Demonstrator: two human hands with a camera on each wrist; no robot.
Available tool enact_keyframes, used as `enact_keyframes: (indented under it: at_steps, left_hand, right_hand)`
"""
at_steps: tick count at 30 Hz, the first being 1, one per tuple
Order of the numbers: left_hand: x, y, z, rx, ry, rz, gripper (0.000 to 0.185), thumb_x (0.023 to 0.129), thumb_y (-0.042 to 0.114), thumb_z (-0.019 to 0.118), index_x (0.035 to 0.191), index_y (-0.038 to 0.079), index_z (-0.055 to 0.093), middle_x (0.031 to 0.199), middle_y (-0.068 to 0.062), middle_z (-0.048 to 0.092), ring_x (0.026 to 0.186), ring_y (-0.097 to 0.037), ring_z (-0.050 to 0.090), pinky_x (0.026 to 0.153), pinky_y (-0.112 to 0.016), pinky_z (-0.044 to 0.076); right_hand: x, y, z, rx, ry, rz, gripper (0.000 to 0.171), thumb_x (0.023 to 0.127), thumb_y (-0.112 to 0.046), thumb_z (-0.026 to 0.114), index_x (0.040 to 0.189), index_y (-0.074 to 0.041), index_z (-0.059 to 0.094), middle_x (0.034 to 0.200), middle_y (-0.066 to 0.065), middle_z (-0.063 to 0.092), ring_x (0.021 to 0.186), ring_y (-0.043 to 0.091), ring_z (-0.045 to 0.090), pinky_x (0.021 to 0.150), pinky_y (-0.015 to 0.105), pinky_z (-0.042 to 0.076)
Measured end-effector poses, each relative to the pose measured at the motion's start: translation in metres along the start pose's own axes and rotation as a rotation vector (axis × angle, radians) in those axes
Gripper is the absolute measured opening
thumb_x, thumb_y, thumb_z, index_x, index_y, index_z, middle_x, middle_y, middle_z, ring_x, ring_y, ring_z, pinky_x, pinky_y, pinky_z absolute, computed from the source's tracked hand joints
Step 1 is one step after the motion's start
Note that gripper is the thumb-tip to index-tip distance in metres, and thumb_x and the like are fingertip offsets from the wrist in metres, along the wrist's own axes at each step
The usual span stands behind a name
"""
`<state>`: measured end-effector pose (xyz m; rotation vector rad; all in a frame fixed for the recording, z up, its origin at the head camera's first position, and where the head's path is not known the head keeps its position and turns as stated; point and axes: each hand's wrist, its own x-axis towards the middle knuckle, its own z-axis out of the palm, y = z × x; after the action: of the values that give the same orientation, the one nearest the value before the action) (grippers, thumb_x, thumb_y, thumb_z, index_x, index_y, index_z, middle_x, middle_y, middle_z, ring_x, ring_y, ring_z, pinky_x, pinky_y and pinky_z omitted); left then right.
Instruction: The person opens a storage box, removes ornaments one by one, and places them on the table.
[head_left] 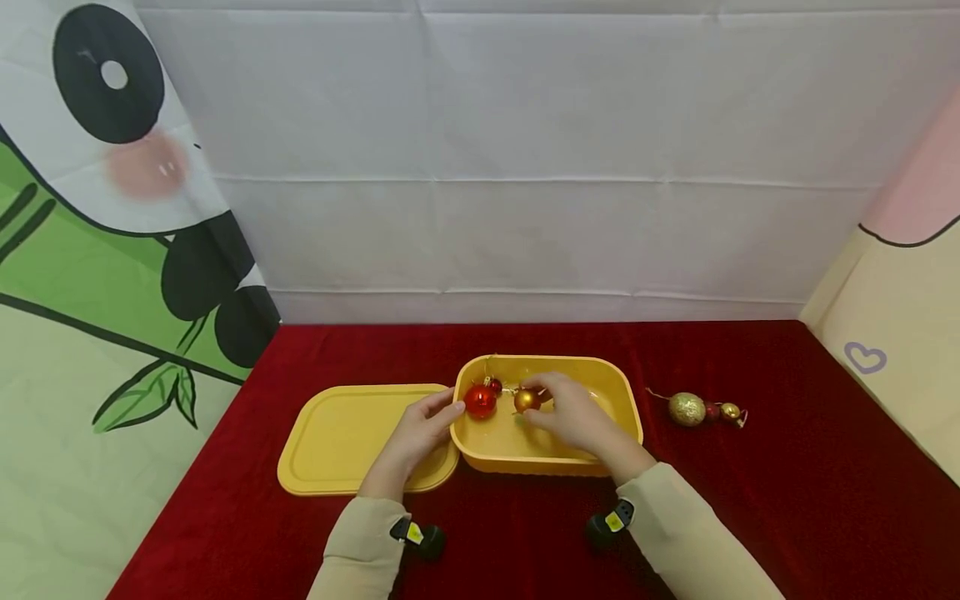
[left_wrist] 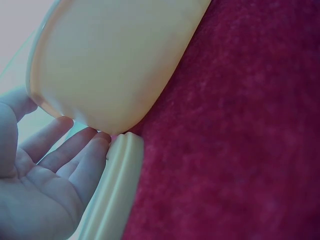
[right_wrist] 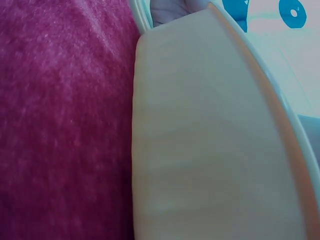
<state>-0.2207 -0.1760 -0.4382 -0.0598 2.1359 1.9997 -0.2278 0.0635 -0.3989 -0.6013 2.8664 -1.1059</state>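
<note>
A yellow plastic box (head_left: 536,463) stands on the table, holding a shiny red Christmas bauble (head_left: 481,402), a smaller dark red bauble (head_left: 495,385) and a gold bauble (head_left: 527,401). My right hand (head_left: 573,414) reaches down into the box and pinches the gold bauble between thumb and fingers. At the box's left end, my left hand (head_left: 420,429) touches the outer wall with extended fingertips, its thumb right at the rim. The left wrist view shows those fingers (left_wrist: 85,150) against the box wall (left_wrist: 115,60). In the right wrist view, the box wall (right_wrist: 210,130) hides the right hand.
The yellow lid (head_left: 341,442) lies flat to the left, partly under the left hand. To the right of the box lies a glittery gold bauble (head_left: 686,409) strung with smaller red and gold ones. A dark red cloth (head_left: 750,492) covers the table. Printed curtains (head_left: 525,167) hang behind.
</note>
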Motion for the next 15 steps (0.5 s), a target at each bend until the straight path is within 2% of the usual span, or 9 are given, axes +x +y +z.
enact_keyframes:
  at_steps: [9,15]
  left_hand:
    - [-0.001,0.0,0.0,0.006,-0.003,0.003,0.05,0.094,0.023,0.059,0.139,0.004,0.047,0.139,-0.02,0.048,0.116,-0.031,0.058,0.092,-0.036,0.053]
    - [-0.001,0.0,0.0,0.015,-0.001,0.003,0.05,0.094,0.022,0.059,0.139,0.004,0.046,0.139,-0.02,0.049,0.116,-0.031,0.059,0.091,-0.037,0.053]
  right_hand:
    - [-0.01,0.009,-0.012,-0.002,0.044,-0.012,0.039,0.083,-0.016,0.07,0.119,-0.004,0.061,0.113,0.011,0.063,0.097,0.023,0.061,0.085,0.041,0.051]
    - [-0.018,0.014,-0.015,-0.004,0.075,-0.038,0.038,0.082,-0.014,0.071,0.117,-0.002,0.061,0.112,0.012,0.064,0.095,0.024,0.062,0.083,0.042,0.052]
